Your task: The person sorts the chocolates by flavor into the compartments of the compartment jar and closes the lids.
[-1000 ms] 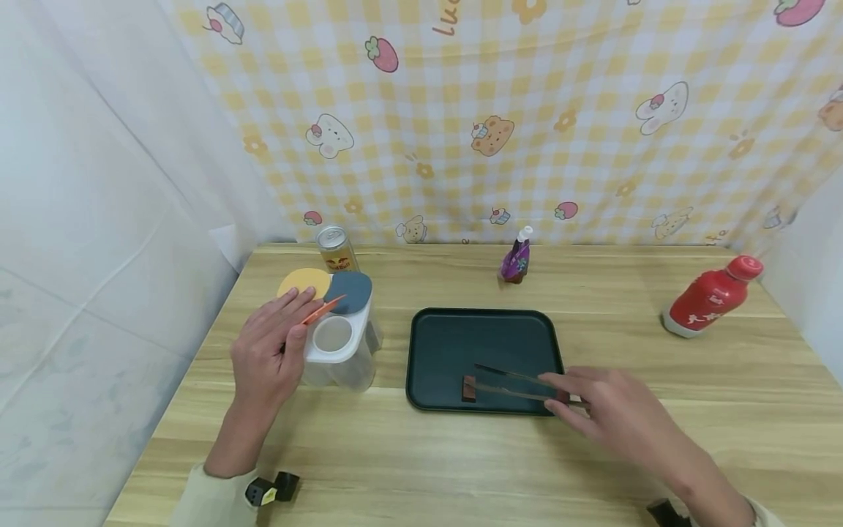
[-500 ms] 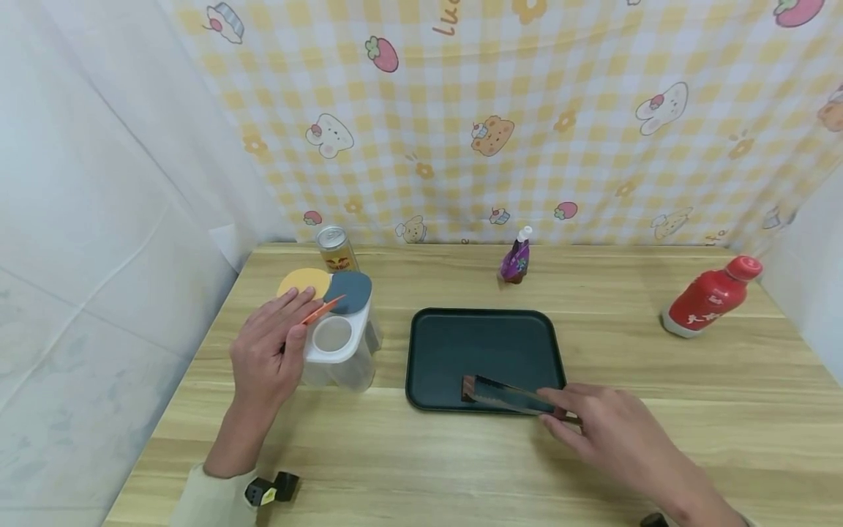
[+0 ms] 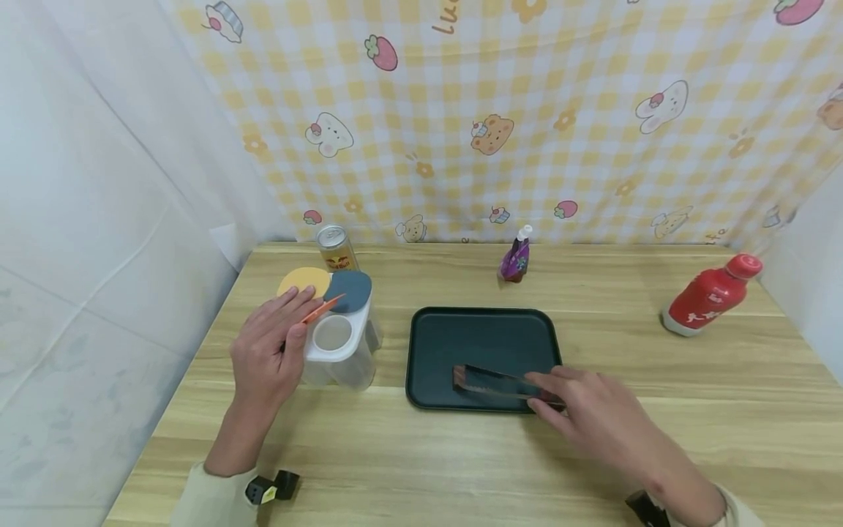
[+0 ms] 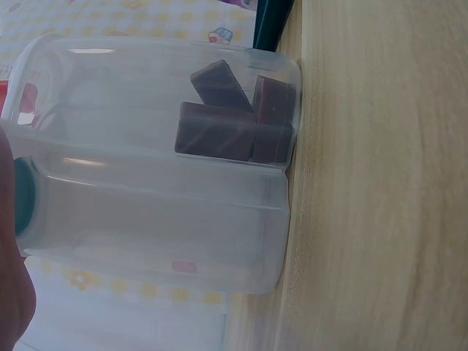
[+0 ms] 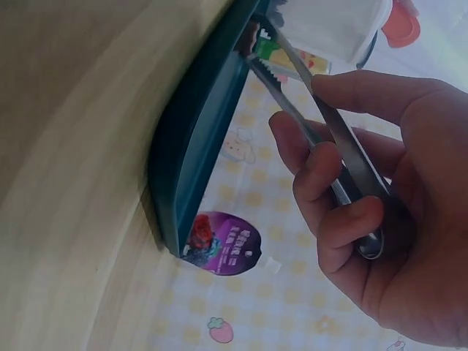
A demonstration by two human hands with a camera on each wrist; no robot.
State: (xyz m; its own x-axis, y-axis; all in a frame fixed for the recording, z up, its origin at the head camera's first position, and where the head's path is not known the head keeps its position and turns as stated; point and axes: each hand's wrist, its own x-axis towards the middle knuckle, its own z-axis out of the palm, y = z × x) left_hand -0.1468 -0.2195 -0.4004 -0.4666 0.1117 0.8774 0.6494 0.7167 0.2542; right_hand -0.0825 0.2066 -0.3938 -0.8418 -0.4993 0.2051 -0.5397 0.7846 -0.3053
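My left hand (image 3: pixel 273 348) lies with its fingers laid out over the top of a clear storage box (image 3: pixel 352 369), against a raised orange lid (image 3: pixel 324 309). Beside that lid is an uncovered round opening (image 3: pixel 332 334). Several dark brown blocks (image 4: pixel 216 131) lie at the bottom of one compartment in the left wrist view. With thumb and fingers my right hand (image 3: pixel 586 406) grips metal tongs (image 3: pixel 497 383). The tongs' serrated tips are at a brown block (image 3: pixel 458 376), which looks like chocolate, over the dark green tray (image 3: pixel 484 322).
A drink can (image 3: pixel 337 247) stands behind the box, whose other lids are yellow (image 3: pixel 304 277) and blue (image 3: pixel 350 289). Behind the tray stands a purple pouch (image 3: pixel 515 258) with a white cap. A red bottle (image 3: pixel 707 296) stands at the right. Checked cloth (image 3: pixel 421 132) hangs behind the table.
The tongs have narrowed around the brown block, and both have shifted slightly left and away from me over the tray. My left hand stays in place.
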